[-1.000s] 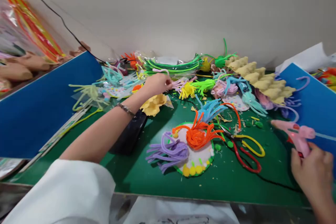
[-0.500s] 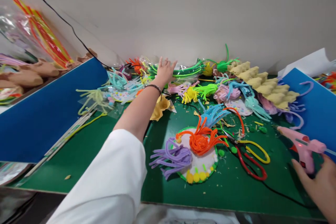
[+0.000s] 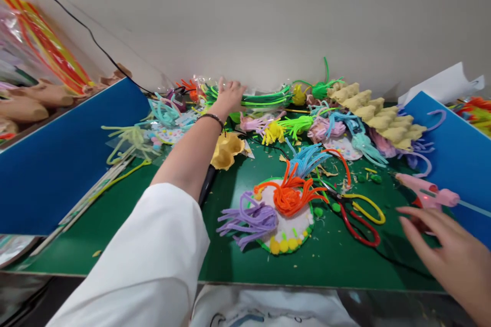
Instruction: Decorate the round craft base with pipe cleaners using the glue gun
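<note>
My left hand (image 3: pixel 231 96) reaches to the back of the green table, its fingers on a clear plastic bag of green pipe cleaners (image 3: pixel 266 98). What its fingertips grip, if anything, cannot be made out. At the right, my right hand (image 3: pixel 441 245) has thumb and fingers apart, just in front of a pink glue gun (image 3: pixel 425 191). In the middle lies a round white piece (image 3: pixel 286 222) edged in green, with an orange pipe-cleaner flower (image 3: pixel 289 199), a purple one (image 3: pixel 257 222) and yellow pompoms (image 3: pixel 284 245) on it. A blue flower (image 3: pixel 305 158) lies just behind.
Scissors (image 3: pixel 356 217) with yellow and red handles lie right of the round piece. Blue boards (image 3: pixel 72 158) flank the table. Egg-carton pieces (image 3: pixel 383 115), more pipe-cleaner flowers (image 3: pixel 274 133) and a yellow carton piece (image 3: pixel 226 150) line the back. A black cable (image 3: pixel 88 28) hangs at the left.
My right hand has moved left and inward, its fingers now spread in front of the glue gun. My left hand stays at the bag. The whole view has shifted slightly.
</note>
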